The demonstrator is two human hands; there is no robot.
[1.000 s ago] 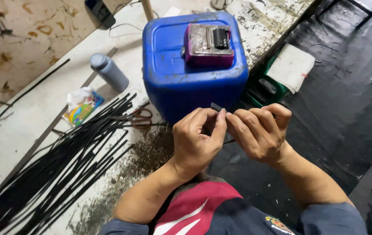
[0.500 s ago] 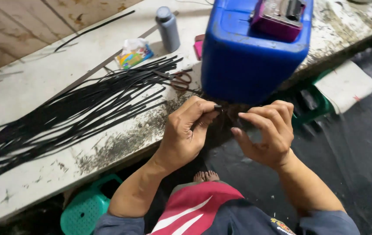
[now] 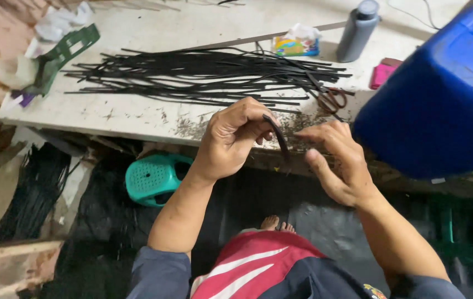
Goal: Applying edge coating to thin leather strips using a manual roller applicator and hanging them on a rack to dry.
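Knees and a red, white and dark garment [image 3: 272, 271] fill the near edge, bare toes [image 3: 278, 224] showing just beyond on dark floor sheeting. Left hand [image 3: 236, 138] is closed in a pinch on the upper end of a short black strip [image 3: 281, 143], which curves down and hangs free below the fingers, in front of the near edge of the bench [image 3: 137, 113]. Right hand [image 3: 336, 163] is open, fingers spread and slightly curled, just right of the strip; whether a fingertip touches it cannot be told. Judgement: to handle the strip well, the pinch should stay near its end so the free length can be drawn straight, and the open hand should take the lower end between thumb and forefinger rather than against the palm. A teal plastic stool [image 3: 156, 177] stands under the bench at near left. Dark crumbs and trimmings [image 3: 192, 127] litter the bench edge by the hands. Farther in, a loose pile of long black strips [image 3: 192, 75] lies across the bench, with scissors [image 3: 328, 97] resting at its right end. A large blue plastic container [image 3: 441, 99] sits on the right. At the far side stand a grey bottle [image 3: 357, 30], a small colourful packet [image 3: 296, 44] and a pink object [image 3: 383, 72]; a green strap [image 3: 65, 52] and crumpled paper [image 3: 54, 22] lie at far left.
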